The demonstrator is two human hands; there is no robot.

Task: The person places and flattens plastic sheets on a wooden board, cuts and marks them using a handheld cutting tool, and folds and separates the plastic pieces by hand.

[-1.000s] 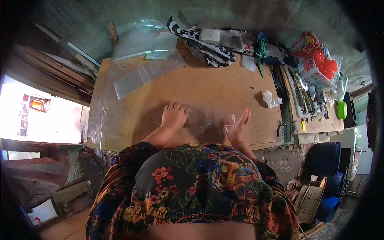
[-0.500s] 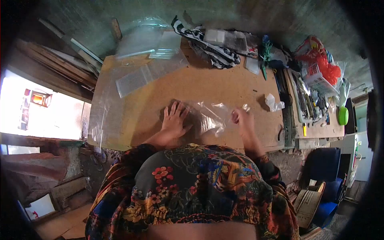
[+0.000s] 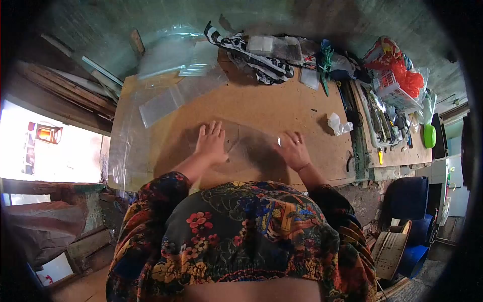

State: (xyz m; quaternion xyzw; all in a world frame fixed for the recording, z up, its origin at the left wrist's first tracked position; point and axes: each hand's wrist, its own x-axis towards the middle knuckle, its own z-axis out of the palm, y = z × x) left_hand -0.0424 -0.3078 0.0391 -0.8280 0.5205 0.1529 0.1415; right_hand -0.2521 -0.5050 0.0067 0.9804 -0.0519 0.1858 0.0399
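A thin clear plastic sheet (image 3: 251,146) lies nearly flat on the brown board tabletop (image 3: 271,105) in front of me. My left hand (image 3: 211,144) rests palm down on its left part, fingers spread and pointing away. On the right end of the sheet lies my right hand (image 3: 293,150), a ring on one finger, its fingers somewhat apart and palm down. Neither hand is closed round anything. Farther off, to the left, a long strip of clear plastic (image 3: 163,106) slants across the board.
Stacked clear sheets (image 3: 198,58) are at the back left. A black-and-white cloth (image 3: 269,68) and green-handled scissors (image 3: 326,65) lie along the back. Crumpled white paper (image 3: 339,125) is at the right, near a tool tray (image 3: 385,123) and a white basket (image 3: 395,90).
The plastic bunched up and shining between my hands half a second ago now lies flatter. My right hand has gone from curled fingers to lying open on it. The view has shifted slightly.
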